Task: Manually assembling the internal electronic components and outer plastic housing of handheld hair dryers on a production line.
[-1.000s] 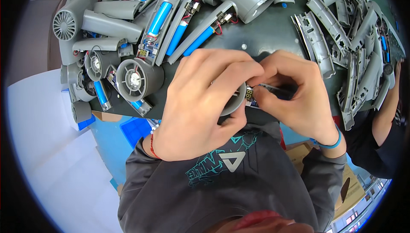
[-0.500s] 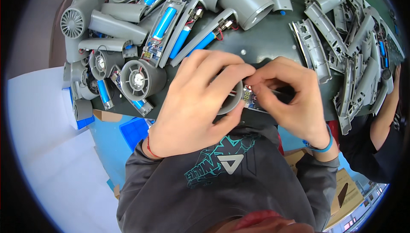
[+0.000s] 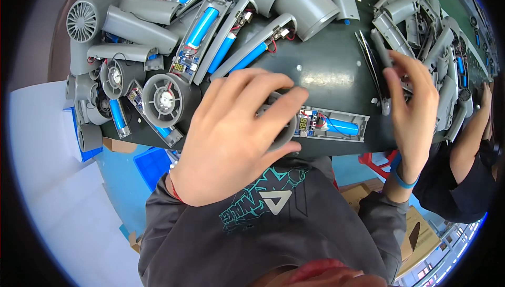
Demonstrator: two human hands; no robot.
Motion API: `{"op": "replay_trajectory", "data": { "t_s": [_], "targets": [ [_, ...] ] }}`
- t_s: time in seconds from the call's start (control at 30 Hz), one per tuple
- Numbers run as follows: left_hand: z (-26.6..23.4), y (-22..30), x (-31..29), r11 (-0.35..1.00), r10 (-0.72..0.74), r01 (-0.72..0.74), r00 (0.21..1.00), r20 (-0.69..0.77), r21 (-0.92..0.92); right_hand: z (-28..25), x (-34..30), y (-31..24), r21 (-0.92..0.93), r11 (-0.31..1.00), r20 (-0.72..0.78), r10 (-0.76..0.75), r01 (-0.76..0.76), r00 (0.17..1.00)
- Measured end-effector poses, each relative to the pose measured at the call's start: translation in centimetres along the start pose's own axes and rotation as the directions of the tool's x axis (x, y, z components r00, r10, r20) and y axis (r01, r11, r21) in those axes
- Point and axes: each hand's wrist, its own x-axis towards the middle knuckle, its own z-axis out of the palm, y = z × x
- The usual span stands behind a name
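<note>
My left hand (image 3: 236,134) curls around a grey round fan housing (image 3: 285,135), mostly hidden under the fingers. From it a grey half-open handle (image 3: 363,124) extends to the right, flat on the table. Inside lie a circuit board (image 3: 305,121) with a small digit display, thin red and black wires and a blue battery cell (image 3: 342,126). At the right, my right hand (image 3: 413,103) pinches the edge of a long grey handle shell (image 3: 383,50) between thumb and fingers. That shell is tilted up on its side.
Several grey fan units (image 3: 167,100) and opened handles with blue cells (image 3: 202,27) crowd the left and back. Thick grey tubes (image 3: 307,6) lie at the back. A pile of grey shells (image 3: 447,40) fills the right, near another person's arm (image 3: 473,129).
My right hand has left the circuit board and moved right to the shell, which is now tilted. The handle's battery has come into view. My left hand stays on the fan housing.
</note>
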Motion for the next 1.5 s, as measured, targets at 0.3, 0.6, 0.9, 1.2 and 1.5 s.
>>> {"op": "replay_trajectory", "data": {
  "t_s": [0.3, 0.6, 0.9, 1.2, 1.5],
  "targets": [
    [0.9, -0.3, -0.2, 0.996, 0.042, -0.046, 0.998, -0.043, -0.078, -1.8, -2.7, -2.9, 0.803, 0.510, 0.339, 0.033, -0.308, 0.940],
    [1.0, -0.2, 0.0, 0.997, 0.012, -0.014, 0.999, -0.034, -0.079, -0.5, -1.2, -2.6, 0.609, 0.779, 0.245, -0.361, 0.147, 0.900],
    [1.0, -0.5, 0.2, 0.996, 0.018, -0.018, 1.000, -0.003, -0.082, 0.4, -1.3, -2.4, 0.523, 0.831, 0.268, -0.370, 0.188, 0.890],
    [1.6, -0.2, 0.4, 0.997, 0.071, -0.073, 0.996, -0.059, -0.029, 0.8, -1.6, -2.7, 0.502, 0.808, 0.195, -0.452, 0.307, 0.870],
    [1.5, -0.3, 0.5, 0.998, 0.046, -0.047, 0.998, -0.051, -0.035, 0.9, -2.1, -2.5, 0.522, 0.814, 0.266, -0.439, 0.254, 0.858]
  ]
}}
